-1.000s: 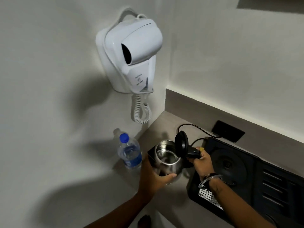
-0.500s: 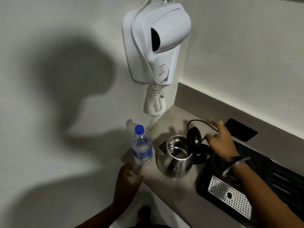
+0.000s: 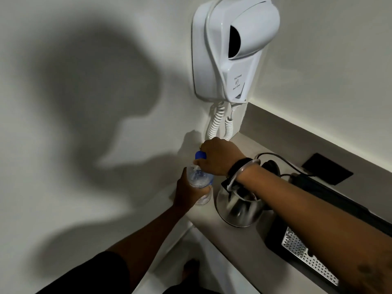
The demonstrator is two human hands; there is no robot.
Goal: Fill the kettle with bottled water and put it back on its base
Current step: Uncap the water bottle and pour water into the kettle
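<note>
While the water bottle is standing on the counter, the left hand is wrapping around its middle and the right hand is pinching its blue cap. It is probably thin, squashy and a bit heavy, so holding the middle gently looks best. At 3 o'clock, just beside it, the shiny kettle is waiting with its lid up, probably slippery.

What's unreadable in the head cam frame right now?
Head view only:
- Kettle interior and water level: covered by the right forearm.
- Blue cap: mostly under the right hand; loosened or not, can't tell.
- Bottle label: hidden by the left hand and blur.
- Hair dryer print: too small.
- Black tray: cut off by the right edge.
</note>
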